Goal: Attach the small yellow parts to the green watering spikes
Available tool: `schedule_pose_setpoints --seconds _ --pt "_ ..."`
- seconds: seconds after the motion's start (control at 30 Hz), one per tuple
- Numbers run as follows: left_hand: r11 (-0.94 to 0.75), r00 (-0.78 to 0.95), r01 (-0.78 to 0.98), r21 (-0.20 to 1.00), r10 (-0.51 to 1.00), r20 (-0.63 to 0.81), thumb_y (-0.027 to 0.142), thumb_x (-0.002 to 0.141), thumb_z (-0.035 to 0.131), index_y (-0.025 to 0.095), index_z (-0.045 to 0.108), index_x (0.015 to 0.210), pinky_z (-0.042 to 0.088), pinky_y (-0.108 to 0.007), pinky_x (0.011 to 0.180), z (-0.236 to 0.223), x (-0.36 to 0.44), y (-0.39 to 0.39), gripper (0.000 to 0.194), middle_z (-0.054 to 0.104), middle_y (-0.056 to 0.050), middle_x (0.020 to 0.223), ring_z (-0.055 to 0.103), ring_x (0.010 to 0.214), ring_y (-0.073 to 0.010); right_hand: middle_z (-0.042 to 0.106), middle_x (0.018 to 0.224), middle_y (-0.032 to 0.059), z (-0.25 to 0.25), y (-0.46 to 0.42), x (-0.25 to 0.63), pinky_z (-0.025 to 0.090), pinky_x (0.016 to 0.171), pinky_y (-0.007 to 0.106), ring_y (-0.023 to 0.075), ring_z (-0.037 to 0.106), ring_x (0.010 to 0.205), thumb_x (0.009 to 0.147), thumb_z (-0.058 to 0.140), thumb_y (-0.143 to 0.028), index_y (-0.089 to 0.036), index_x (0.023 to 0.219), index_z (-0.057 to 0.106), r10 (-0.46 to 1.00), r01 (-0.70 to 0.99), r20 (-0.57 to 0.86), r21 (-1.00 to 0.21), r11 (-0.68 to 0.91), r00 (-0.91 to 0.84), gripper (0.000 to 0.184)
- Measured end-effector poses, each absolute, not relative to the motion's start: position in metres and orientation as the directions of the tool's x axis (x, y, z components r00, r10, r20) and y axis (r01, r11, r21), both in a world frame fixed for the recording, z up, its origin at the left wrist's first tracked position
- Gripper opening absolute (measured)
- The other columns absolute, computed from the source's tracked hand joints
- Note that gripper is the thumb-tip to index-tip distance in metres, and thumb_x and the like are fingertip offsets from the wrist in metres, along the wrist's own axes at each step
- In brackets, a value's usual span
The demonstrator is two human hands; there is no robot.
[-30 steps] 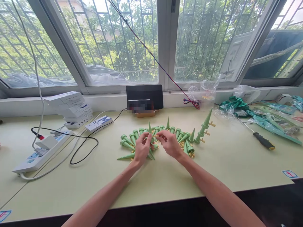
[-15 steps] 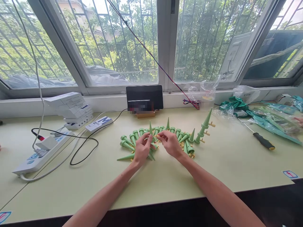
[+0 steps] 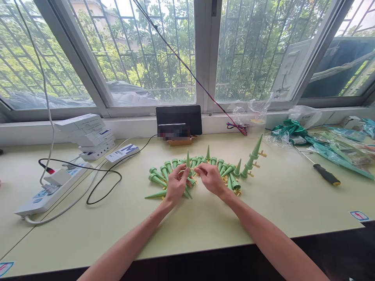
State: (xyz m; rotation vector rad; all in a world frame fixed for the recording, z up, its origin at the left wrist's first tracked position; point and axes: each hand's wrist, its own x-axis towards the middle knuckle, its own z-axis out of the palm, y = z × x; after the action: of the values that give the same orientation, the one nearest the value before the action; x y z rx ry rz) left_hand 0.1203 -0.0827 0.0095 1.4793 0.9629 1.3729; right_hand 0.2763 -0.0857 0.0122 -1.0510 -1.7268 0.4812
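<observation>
Left hand (image 3: 176,184) pinched a spike (image 3: 188,158) upright while right hand (image 3: 210,178) gripped a peg (image 3: 193,169), seemingly joining them; the next push probably called for careful alignment.

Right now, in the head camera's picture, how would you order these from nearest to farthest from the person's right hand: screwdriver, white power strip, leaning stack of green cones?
From the right hand:
1. Stack of green cones, just to its right.
2. Screwdriver, farther right.
3. Power strip, far left, beyond the other hand.
</observation>
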Motion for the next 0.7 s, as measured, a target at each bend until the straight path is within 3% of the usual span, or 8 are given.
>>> schedule_pose_setpoints --seconds 0.2,0.33,0.43,0.53,0.7 --pt "-0.327 0.077 0.006 0.945 0.942 0.325 0.047 0.086 0.063 0.018 0.063 0.096 0.050 -0.021 0.043 0.0073 0.1210 -0.0826 0.031 0.063 -0.002 0.079 0.061 0.058 -0.0124 0.056 0.062 -0.0003 0.0140 -0.0867 0.2753 0.035 0.055 0.026 0.0130 0.044 0.056 0.096 0.051 -0.034 -0.018 0.072 0.061 0.830 0.434 0.552 -0.729 0.529 -0.084 0.031" --pt "-0.321 0.033 0.025 0.947 0.947 0.320 0.048 0.086 0.063 0.018 0.061 0.098 0.049 -0.021 0.043 0.0083 0.1211 -0.0828 0.032 0.063 -0.002 0.083 0.061 0.056 -0.0117 0.066 0.079 0.0029 0.0159 -0.0875 0.2747 0.042 0.057 0.025 0.0130 0.052 0.058 0.092 0.058 -0.032 -0.018 0.089 0.064 0.838 0.399 0.544 -0.762 0.510 -0.031 0.015" --pt "-0.311 0.020 0.041 0.950 0.950 0.310 0.048 0.086 0.063 0.018 0.061 0.097 0.047 -0.020 0.042 0.0096 0.1208 -0.0828 0.032 0.062 -0.002 0.084 0.061 0.055 -0.0113 0.068 0.087 0.0048 0.0154 -0.0866 0.2748 0.045 0.058 0.026 0.0139 0.056 0.061 0.090 0.060 -0.028 -0.019 0.100 0.065 0.833 0.376 0.552 -0.766 0.521 -0.030 0.014" --pt "-0.310 0.022 0.042 0.950 0.951 0.309 0.048 0.086 0.063 0.018 0.061 0.097 0.047 -0.020 0.042 0.0093 0.1209 -0.0825 0.032 0.062 -0.002 0.083 0.061 0.055 -0.0115 0.068 0.090 0.0058 0.0140 -0.0855 0.2749 0.046 0.060 0.027 0.0150 0.057 0.065 0.090 0.060 -0.026 -0.019 0.095 0.065 0.815 0.380 0.578 -0.745 0.549 -0.043 0.010" --pt "-0.316 0.024 0.023 0.949 0.949 0.315 0.048 0.086 0.063 0.018 0.061 0.096 0.048 -0.021 0.042 0.0080 0.1215 -0.0819 0.032 0.061 -0.002 0.085 0.061 0.055 -0.0111 0.065 0.079 0.0038 0.0140 -0.0859 0.2751 0.043 0.058 0.026 0.0152 0.055 0.064 0.090 0.059 -0.025 -0.018 0.082 0.062 0.811 0.389 0.585 -0.739 0.549 -0.034 0.011"
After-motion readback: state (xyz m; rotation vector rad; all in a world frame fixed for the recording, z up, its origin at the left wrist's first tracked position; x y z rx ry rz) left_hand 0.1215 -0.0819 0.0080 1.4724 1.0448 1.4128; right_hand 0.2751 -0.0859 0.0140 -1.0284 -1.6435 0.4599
